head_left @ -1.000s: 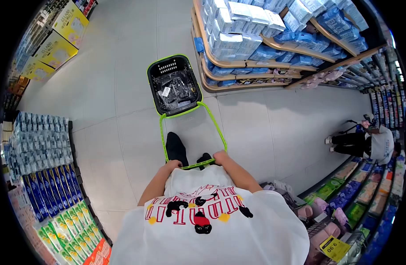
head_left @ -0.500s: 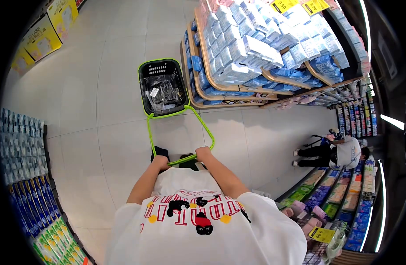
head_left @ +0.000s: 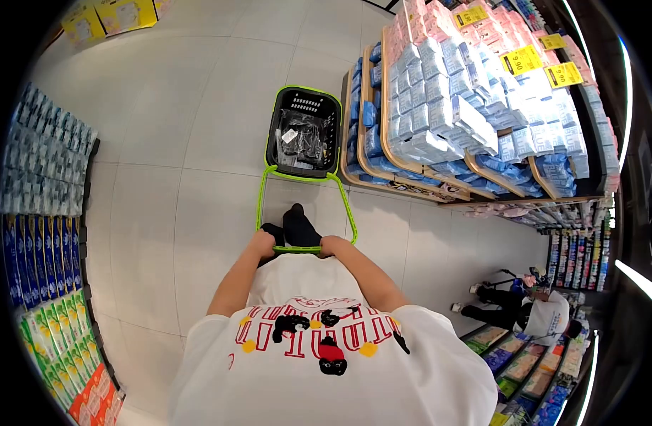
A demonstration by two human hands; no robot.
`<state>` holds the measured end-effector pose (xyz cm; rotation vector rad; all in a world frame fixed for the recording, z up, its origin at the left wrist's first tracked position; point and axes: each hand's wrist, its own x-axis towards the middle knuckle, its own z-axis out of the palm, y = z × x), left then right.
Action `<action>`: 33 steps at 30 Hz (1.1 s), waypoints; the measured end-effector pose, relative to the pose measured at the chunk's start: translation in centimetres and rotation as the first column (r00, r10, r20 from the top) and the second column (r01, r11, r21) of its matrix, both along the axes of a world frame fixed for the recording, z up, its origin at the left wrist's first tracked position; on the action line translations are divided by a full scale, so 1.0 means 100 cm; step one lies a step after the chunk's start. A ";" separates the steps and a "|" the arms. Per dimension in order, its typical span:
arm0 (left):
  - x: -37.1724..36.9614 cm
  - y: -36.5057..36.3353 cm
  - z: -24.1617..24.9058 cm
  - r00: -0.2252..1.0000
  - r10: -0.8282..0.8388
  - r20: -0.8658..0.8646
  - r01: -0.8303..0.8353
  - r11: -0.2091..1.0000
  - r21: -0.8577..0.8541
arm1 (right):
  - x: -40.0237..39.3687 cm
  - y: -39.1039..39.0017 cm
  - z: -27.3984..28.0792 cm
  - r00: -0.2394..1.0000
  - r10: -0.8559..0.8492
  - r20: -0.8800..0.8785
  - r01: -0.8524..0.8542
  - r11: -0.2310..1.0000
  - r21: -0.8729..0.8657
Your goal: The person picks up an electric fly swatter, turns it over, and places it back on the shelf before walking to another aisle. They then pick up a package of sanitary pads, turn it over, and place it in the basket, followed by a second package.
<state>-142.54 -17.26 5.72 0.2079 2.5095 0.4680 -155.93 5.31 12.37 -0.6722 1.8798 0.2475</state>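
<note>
A black shopping basket [head_left: 275, 145] with a lime-green rim stands on the floor ahead of me. Inside it lies a black item in clear plastic [head_left: 304, 138] with a small white label. The basket's green pull handle [head_left: 349, 213] stretches back toward my body. My left hand [head_left: 263, 243] is closed round the left end of its crossbar, and my right hand [head_left: 333, 246] grips the right end. Between the hands, below the bar, my dark shoes [head_left: 299, 226] show on the tiles.
Close on the basket's right is a display stand [head_left: 439, 106] stacked with blue and pink packs under yellow price tags. Shelves of packaged goods [head_left: 45, 241] line the left. Another person [head_left: 539, 312] in a white top is at the lower right. Yellow boxes [head_left: 123, 15] stand far left.
The basket and handle have shifted right in view, and the handle now points straighter ahead of me. The display and the left shelves also sit further right. Both hands keep their hold.
</note>
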 end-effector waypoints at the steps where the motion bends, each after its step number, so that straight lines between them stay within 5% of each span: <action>1: -0.005 -0.003 0.004 1.000 0.000 -0.021 0.000 1.000 -0.008 | -0.006 -0.001 -0.003 1.000 -0.002 0.011 0.002 1.000 -0.009; 11: -0.027 -0.011 0.001 0.995 0.071 -0.068 -0.071 0.997 0.000 | -0.034 -0.005 -0.014 0.999 0.034 -0.029 -0.037 0.995 -0.094; 17: -0.059 -0.016 -0.002 1.000 -0.011 0.021 0.007 0.988 0.156 | -0.068 -0.007 -0.003 1.000 0.007 0.024 -0.007 0.999 -0.031; 24: -0.103 -0.013 -0.043 0.989 0.135 -0.067 -0.123 0.980 0.153 | -0.125 -0.007 -0.026 0.993 0.024 0.116 -0.012 0.994 -0.106; 27: -0.136 -0.019 -0.038 0.999 0.050 -0.010 -0.048 0.994 0.098 | -0.158 -0.015 -0.009 0.983 -0.003 0.181 0.008 1.000 -0.025; 31: -0.185 -0.025 -0.046 0.991 -0.083 0.106 0.079 0.996 0.041 | -0.200 0.016 -0.054 0.967 -0.082 0.240 0.121 0.980 -0.155; 33: -0.204 -0.020 -0.044 0.973 -0.147 0.175 0.146 0.989 0.020 | -0.211 0.028 -0.059 0.960 -0.212 0.184 0.270 0.879 -0.393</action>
